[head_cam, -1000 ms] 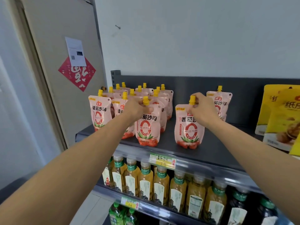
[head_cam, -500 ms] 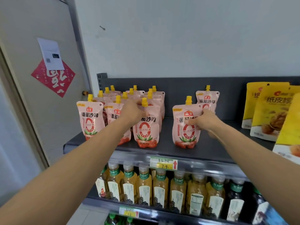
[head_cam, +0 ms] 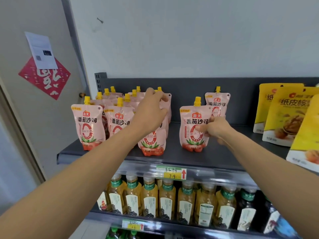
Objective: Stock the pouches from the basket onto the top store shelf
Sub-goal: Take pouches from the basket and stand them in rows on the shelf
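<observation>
Top shelf (head_cam: pixel 215 156): pink spouted pouches standing upright, a cluster (head_cam: pixel 110 107) at the left, one front pouch (head_cam: pixel 191 128) and one rear pouch (head_cam: pixel 217 102) toward the right. Left hand (head_cam: pixel 151 112): fingers loosely curled over the top of a front-row pouch (head_cam: pixel 152 144). Right hand (head_cam: pixel 215 129): fingers pinching the right edge of the front pouch; yellow bags (head_cam: pixel 284 116) stand well to the right, bottles (head_cam: pixel 165 199) on the shelf below.
</observation>
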The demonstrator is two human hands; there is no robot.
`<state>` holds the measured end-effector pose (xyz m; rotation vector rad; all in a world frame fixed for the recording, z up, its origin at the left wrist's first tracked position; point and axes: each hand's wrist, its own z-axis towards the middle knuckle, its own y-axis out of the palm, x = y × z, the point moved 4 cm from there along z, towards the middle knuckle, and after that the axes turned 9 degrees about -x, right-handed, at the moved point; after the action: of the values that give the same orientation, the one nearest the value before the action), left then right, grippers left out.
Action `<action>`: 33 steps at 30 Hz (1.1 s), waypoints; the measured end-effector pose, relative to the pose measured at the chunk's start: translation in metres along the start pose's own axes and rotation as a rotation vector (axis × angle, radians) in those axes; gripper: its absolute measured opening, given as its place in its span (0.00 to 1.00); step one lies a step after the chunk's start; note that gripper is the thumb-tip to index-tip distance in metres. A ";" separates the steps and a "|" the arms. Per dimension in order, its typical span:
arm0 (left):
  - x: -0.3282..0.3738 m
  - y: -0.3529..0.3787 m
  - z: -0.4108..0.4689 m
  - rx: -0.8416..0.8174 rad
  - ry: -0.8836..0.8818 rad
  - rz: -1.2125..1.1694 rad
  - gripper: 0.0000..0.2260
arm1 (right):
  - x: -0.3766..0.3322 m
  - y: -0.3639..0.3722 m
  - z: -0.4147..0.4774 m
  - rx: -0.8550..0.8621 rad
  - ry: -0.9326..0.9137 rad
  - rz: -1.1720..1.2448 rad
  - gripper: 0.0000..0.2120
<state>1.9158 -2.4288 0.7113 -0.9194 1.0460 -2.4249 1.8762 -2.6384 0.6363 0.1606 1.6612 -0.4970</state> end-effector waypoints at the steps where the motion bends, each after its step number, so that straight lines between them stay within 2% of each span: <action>1: 0.005 0.002 -0.001 -0.003 0.031 -0.006 0.11 | 0.000 -0.001 0.004 0.009 -0.002 0.005 0.11; 6: 0.021 0.032 0.001 -0.215 0.113 -0.118 0.08 | 0.002 -0.007 0.035 0.035 0.004 0.008 0.15; 11: 0.018 0.077 0.014 -0.384 0.074 -0.087 0.08 | -0.003 -0.012 0.078 0.058 -0.022 0.003 0.10; 14: 0.014 0.102 0.023 -0.456 0.001 -0.066 0.08 | -0.004 -0.010 0.105 0.049 -0.019 -0.037 0.11; 20: 0.001 0.123 0.040 -0.406 -0.144 -0.139 0.09 | -0.002 -0.010 0.151 0.030 -0.020 -0.092 0.13; 24: 0.000 0.133 0.038 -0.411 -0.170 -0.154 0.08 | -0.001 -0.012 0.172 0.047 -0.036 -0.137 0.15; 33: 0.001 0.131 0.019 -0.371 -0.246 -0.158 0.07 | -0.007 -0.013 0.172 0.171 -0.050 -0.276 0.16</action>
<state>1.9354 -2.5267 0.6240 -1.4290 1.3977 -2.1965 2.0292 -2.7190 0.6331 0.0437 1.5988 -0.8462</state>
